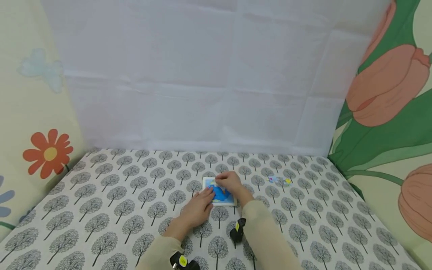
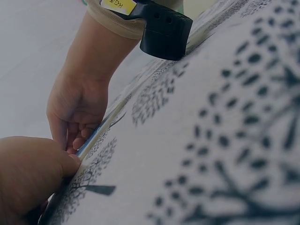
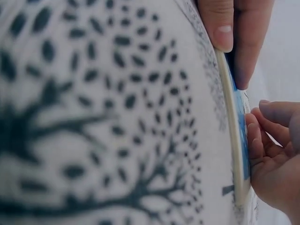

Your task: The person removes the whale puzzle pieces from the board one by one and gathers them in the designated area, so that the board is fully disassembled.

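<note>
- Puzzle board [image 1: 219, 192], a small flat rectangle with a pale frame and a blue picture, lies flat on the tree-patterned surface [image 1: 135, 210], near the middle and just in front of the person.
- Right hand [image 1: 230, 182] has its grip bent down over the far part of the board, fingertips bunched on the picture as if pinching or pressing a small piece into place; the piece itself is too small to make out. In the right wrist view the curled fingers [image 3: 267, 140] touch the blue face at the board's thin edge.
- Left hand [image 1: 199, 207] rests its grip on the near left part of the board, fingers fairly straight and pressing down, not wrapped round anything. That hold likely steadies the board so it does not slide under the other hand's push. In the left wrist view it [image 2: 28, 173] sits low against the board's edge, facing the right hand [image 2: 77, 112].
- Both sleeves are pale, and each wrist carries a black camera mount with a yellow label [image 1: 238, 229].
- Two small coloured pieces [image 1: 279, 180] lie well apart to the right on the surface, within easy reach of the right hand.
- Behind stands a creased white sheet [image 1: 216, 75]; flowered cloths hang at left and right.
</note>
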`<state>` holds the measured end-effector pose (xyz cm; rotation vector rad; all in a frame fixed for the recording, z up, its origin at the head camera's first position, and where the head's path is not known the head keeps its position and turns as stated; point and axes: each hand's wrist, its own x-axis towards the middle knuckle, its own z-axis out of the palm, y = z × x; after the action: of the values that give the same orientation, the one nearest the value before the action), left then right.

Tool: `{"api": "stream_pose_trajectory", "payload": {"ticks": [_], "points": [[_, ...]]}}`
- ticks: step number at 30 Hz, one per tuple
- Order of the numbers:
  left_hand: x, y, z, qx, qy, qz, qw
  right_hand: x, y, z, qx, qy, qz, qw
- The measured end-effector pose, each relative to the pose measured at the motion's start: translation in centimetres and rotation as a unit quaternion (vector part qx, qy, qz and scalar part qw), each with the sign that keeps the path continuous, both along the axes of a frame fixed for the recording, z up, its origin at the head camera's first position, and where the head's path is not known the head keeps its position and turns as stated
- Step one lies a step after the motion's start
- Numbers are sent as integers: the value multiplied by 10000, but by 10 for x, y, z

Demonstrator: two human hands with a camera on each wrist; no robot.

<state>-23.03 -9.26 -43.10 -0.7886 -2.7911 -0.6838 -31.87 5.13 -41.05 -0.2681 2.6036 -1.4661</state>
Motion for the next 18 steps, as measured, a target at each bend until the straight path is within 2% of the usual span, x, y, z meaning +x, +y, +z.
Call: {"api": "stream_pose_trajectory", "payload": {"ticks": [6, 18], "points": [[0, 0, 0, -6, 25, 5, 10000, 2, -2, 0, -21, 44, 139, 9999], [2, 2, 0, -51, 99, 58, 9999, 3, -4, -3, 34, 44, 1, 10000]]}}
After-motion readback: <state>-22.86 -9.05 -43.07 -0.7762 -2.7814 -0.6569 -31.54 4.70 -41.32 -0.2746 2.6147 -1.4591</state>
